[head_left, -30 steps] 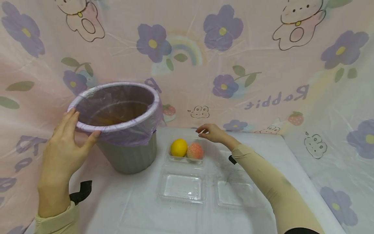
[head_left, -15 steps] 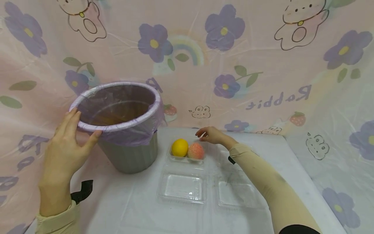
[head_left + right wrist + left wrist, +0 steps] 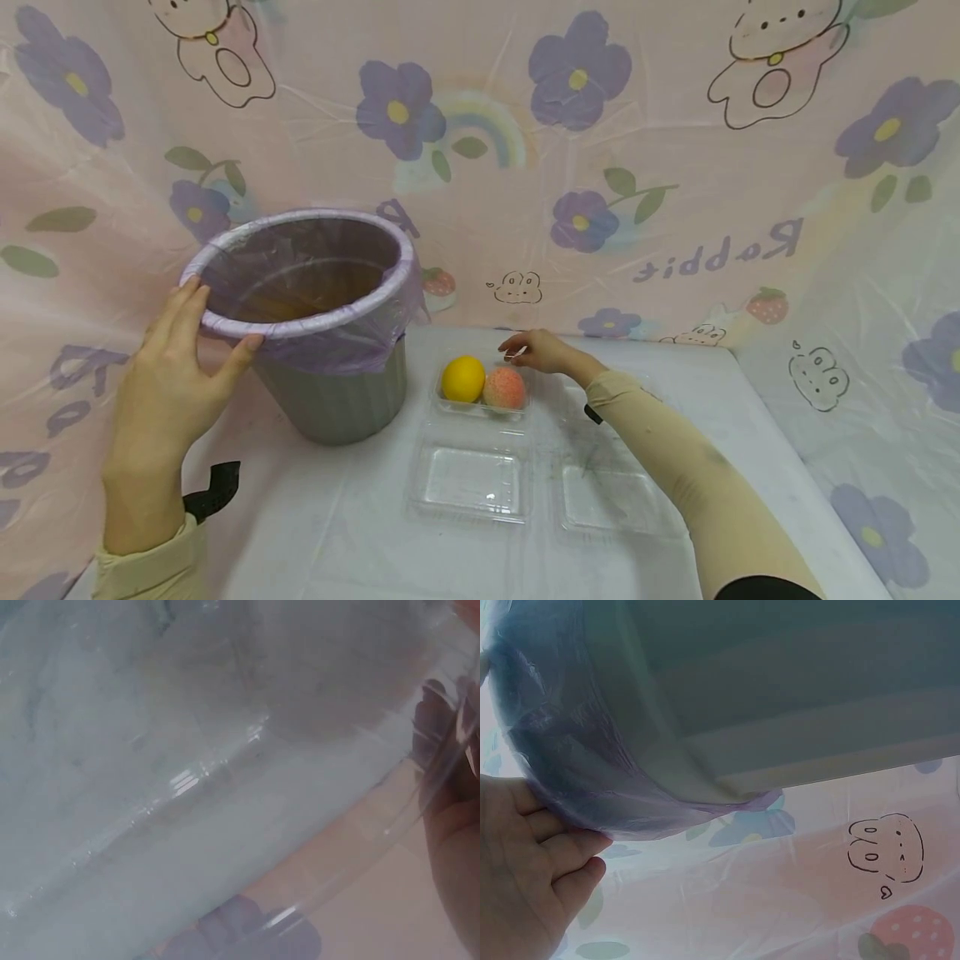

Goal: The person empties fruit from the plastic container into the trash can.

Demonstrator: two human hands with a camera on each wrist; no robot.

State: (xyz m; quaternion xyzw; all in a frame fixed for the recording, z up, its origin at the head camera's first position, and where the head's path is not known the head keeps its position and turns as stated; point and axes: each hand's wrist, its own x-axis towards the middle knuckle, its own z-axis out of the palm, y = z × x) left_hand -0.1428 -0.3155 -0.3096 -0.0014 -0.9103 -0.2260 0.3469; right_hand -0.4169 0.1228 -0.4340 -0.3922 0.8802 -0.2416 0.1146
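Note:
My left hand (image 3: pixel 161 387) rests against the lavender-lined rim of a grey trash bin (image 3: pixel 337 408), fingers at the outer left and thumb at the front. In the left wrist view its fingers (image 3: pixel 566 847) partly pass behind the bag liner (image 3: pixel 562 750). My right hand (image 3: pixel 536 352) pinches an edge of clear plastic container (image 3: pixel 424 780) with thumb and fingers; the head view does not show plainly which container. Just in front of that hand, a yellow ball-shaped fruit (image 3: pixel 462 379) and a pinkish peach (image 3: pixel 505 388) sit side by side in a clear box.
A clear container lid (image 3: pixel 471 483) lies open before the fruit box. To its right is another clear plastic compartment (image 3: pixel 607 500). White sheeting covers the table (image 3: pixel 262 542), and a patterned curtain (image 3: pixel 480 200) stands behind and at the sides.
The right hand has sunk slightly and its fingers have come nearer together at the plastic edge. The left hand and the bin stay in place; the head view has shifted a little.

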